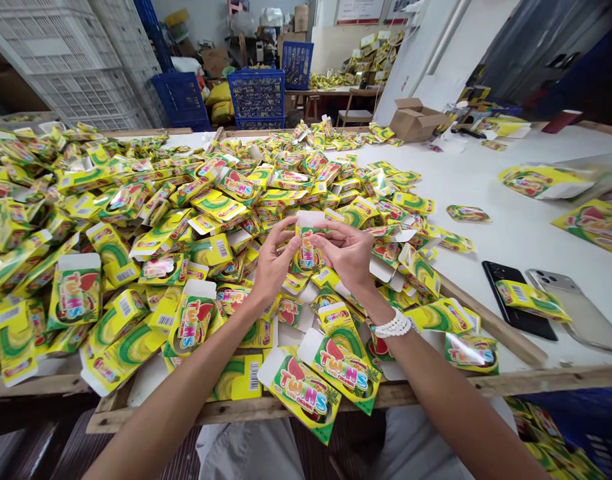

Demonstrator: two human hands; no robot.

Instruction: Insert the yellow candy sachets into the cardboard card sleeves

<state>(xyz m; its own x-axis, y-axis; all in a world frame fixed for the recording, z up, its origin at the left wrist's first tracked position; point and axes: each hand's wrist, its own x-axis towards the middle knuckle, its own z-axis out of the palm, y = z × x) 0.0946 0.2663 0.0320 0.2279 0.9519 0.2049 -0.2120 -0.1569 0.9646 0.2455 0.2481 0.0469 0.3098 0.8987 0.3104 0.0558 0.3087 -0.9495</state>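
Cartons (76,297) heap at nine o'clock on my feed. Mid-dial, I see the left hand (273,263) with fingers closed on a box (307,257), the right hand (352,259) gripping its other side; phones (531,327) lie at three o'clock.

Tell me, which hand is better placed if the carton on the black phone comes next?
Probably the right hand: it is nearer the yellow carton on the black phone; the left hand is farther. Both hold a white-flapped box, so the right needs freeing first.
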